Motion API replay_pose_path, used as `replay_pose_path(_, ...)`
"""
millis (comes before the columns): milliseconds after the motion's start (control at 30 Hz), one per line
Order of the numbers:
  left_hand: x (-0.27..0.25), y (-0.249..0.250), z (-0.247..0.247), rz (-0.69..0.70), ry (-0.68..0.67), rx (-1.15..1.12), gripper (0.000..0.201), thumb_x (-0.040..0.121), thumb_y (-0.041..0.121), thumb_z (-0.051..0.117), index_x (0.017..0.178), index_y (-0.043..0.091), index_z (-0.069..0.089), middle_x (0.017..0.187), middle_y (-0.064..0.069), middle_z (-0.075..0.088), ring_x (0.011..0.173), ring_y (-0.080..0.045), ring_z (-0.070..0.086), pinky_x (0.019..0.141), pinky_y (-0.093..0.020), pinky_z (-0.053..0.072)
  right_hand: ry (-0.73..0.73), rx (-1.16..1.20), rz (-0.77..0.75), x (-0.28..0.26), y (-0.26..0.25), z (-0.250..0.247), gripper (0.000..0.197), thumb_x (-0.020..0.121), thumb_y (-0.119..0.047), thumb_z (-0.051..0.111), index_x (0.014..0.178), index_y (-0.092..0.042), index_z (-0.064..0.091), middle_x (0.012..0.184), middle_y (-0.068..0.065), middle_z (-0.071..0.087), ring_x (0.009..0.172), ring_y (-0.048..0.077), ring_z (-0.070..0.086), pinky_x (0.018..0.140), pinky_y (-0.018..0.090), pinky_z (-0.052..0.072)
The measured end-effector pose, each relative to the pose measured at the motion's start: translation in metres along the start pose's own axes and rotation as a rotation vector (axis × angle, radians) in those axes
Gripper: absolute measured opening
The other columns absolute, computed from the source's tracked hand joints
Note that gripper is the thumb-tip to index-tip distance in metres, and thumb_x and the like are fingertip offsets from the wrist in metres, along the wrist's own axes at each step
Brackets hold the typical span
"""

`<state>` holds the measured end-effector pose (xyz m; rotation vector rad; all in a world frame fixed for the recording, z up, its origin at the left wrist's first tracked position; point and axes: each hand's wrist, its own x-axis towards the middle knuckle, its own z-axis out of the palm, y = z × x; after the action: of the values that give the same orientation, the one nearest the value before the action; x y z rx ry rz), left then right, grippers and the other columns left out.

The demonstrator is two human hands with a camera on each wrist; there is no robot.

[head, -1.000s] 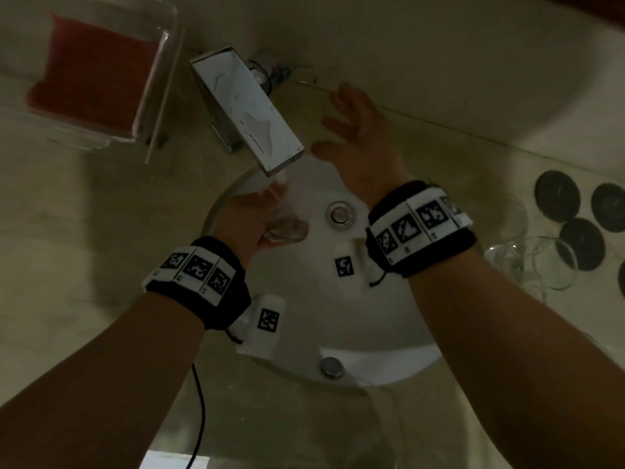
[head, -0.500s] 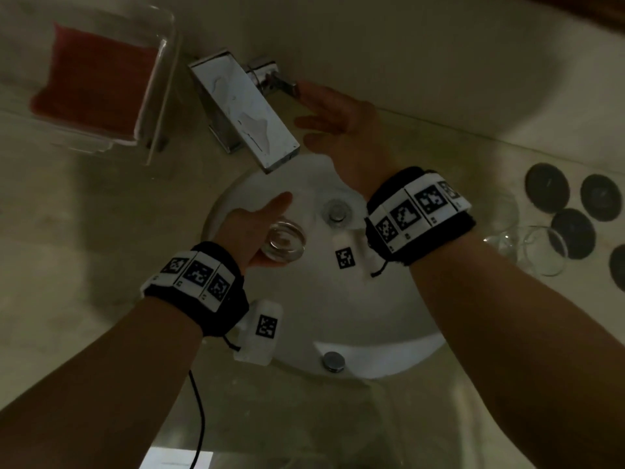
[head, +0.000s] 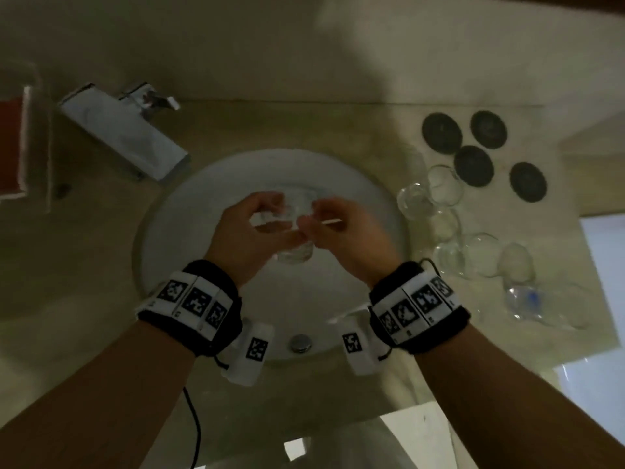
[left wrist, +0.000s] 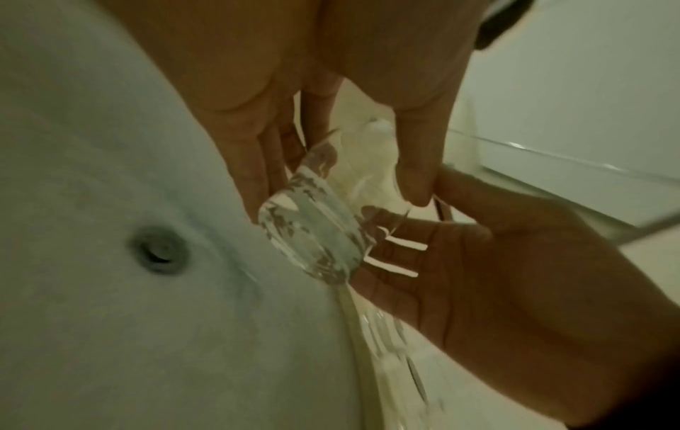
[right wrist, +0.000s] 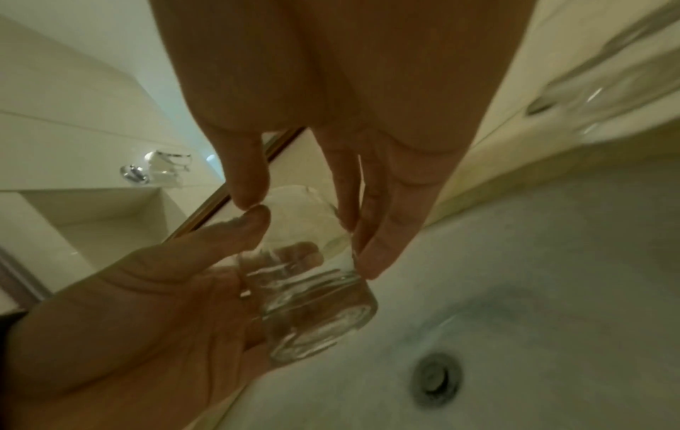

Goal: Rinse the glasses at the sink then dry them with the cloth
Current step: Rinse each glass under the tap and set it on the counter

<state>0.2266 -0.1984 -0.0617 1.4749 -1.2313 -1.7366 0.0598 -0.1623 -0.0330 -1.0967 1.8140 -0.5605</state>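
Both hands hold a small clear glass (head: 293, 247) over the white sink basin (head: 176, 238). It is tipped on its side with its thick base toward me. My left hand (head: 274, 218) grips it from the left, thumb under and fingers over. My right hand (head: 316, 218) pinches it from the right. In the left wrist view my left hand (left wrist: 334, 189) curls around the glass (left wrist: 316, 232). In the right wrist view my right hand (right wrist: 313, 221) holds the glass (right wrist: 313, 296) from above, and the left hand (right wrist: 165, 305) cups it from below. A red cloth (head: 10, 143) lies at the far left.
The flat chrome faucet spout (head: 125, 143) and its handle (head: 152, 98) stand back left of the basin. Several clear glasses (head: 443, 201) stand on the counter to the right, with several black coasters (head: 473, 164) behind them. The drain (left wrist: 160, 253) lies in the basin floor.
My right hand left the faucet handle and came down onto the glass. My left hand carried the glass from under the spout to mid-basin. The view has swung right.
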Motion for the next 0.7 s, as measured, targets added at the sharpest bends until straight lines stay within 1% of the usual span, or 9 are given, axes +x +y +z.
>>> replay_pose_path(67,-0.007,0.007,0.028,0.080,-0.105,0.042,0.058,0.064,0.009,0.092,0.114,0.015,0.063,0.113,0.003,0.066,0.099,-0.015,0.072,0.082,-0.026,0.059,0.056,0.031,0.004,-0.027,0.013,-0.027,0.055,0.085,-0.048,0.073,0.128,-0.016,0.061,0.119,-0.002,0.068,0.104,0.015,0.068,0.094,0.043,0.057)
replay_pose_path(167,-0.018,0.011,0.071,0.192,-0.241,0.126,0.064,0.060,0.011,0.094,0.114,0.023,0.061,0.114,0.011,0.066,0.103,-0.004,0.068,0.083,-0.020,0.057,0.147,0.127,-0.002,-0.066,0.038,-0.059,0.061,0.078,-0.040,0.082,0.131,-0.019,0.060,0.122,-0.007,0.067,0.109,0.009,0.066,0.096,0.038,0.058)
replay_pose_path(267,-0.029,0.007,0.106,0.317,-0.325,0.304,0.069,0.058,0.030,0.096,0.115,0.035,0.059,0.115,0.018,0.065,0.106,-0.003,0.063,0.087,-0.023,0.054,0.219,0.195,0.021,-0.101,0.068,-0.083,0.068,0.064,-0.052,0.082,0.125,-0.027,0.062,0.119,-0.012,0.069,0.111,0.006,0.066,0.096,0.038,0.058)
replay_pose_path(333,-0.039,0.002,0.127,0.363,-0.361,0.369,0.073,0.056,0.043,0.094,0.119,0.035,0.057,0.117,0.017,0.063,0.106,-0.005,0.060,0.083,-0.028,0.055,0.238,0.241,0.033,-0.117,0.086,-0.093,0.064,0.060,-0.050,0.083,0.118,-0.032,0.064,0.116,-0.014,0.070,0.110,0.005,0.067,0.096,0.037,0.058)
replay_pose_path(400,-0.046,-0.006,0.145,0.369,-0.380,0.379,0.076,0.055,0.049,0.092,0.121,0.035,0.057,0.118,0.016,0.063,0.106,-0.006,0.060,0.080,-0.028,0.056,0.252,0.281,0.042,-0.128,0.106,-0.100,0.062,0.058,-0.044,0.088,0.115,-0.035,0.064,0.116,-0.015,0.070,0.110,0.005,0.067,0.096,0.037,0.058)
replay_pose_path(500,-0.056,-0.021,0.168,0.377,-0.367,0.392,0.077,0.056,0.037,0.095,0.123,0.032,0.058,0.120,0.015,0.063,0.108,-0.005,0.060,0.081,-0.030,0.057,0.265,0.270,0.003,-0.135,0.138,-0.109,0.064,0.063,-0.031,0.094,0.119,-0.025,0.064,0.117,-0.011,0.070,0.110,0.003,0.067,0.096,0.035,0.058)
replay_pose_path(567,-0.062,-0.032,0.181,0.378,-0.334,0.387,0.076,0.056,0.034,0.095,0.123,0.031,0.058,0.119,0.014,0.063,0.108,-0.004,0.060,0.082,-0.027,0.057,0.262,0.257,-0.032,-0.137,0.157,-0.113,0.065,0.064,-0.027,0.094,0.120,-0.021,0.063,0.116,-0.010,0.069,0.109,0.002,0.067,0.096,0.031,0.058)
replay_pose_path(633,-0.068,-0.040,0.192,0.364,-0.306,0.399,0.076,0.056,0.030,0.096,0.121,0.032,0.058,0.118,0.017,0.063,0.108,-0.001,0.059,0.083,-0.021,0.055,0.243,0.247,-0.067,-0.137,0.173,-0.118,0.065,0.063,-0.030,0.094,0.119,-0.023,0.061,0.115,-0.012,0.068,0.110,0.001,0.066,0.096,0.028,0.056)
replay_pose_path(700,-0.074,-0.048,0.203,0.338,-0.277,0.433,0.075,0.057,0.031,0.096,0.121,0.033,0.057,0.117,0.017,0.063,0.107,0.002,0.059,0.085,-0.019,0.054,0.201,0.240,-0.082,-0.138,0.186,-0.123,0.065,0.063,-0.036,0.092,0.119,-0.027,0.059,0.118,-0.012,0.066,0.112,0.002,0.065,0.098,0.027,0.055)
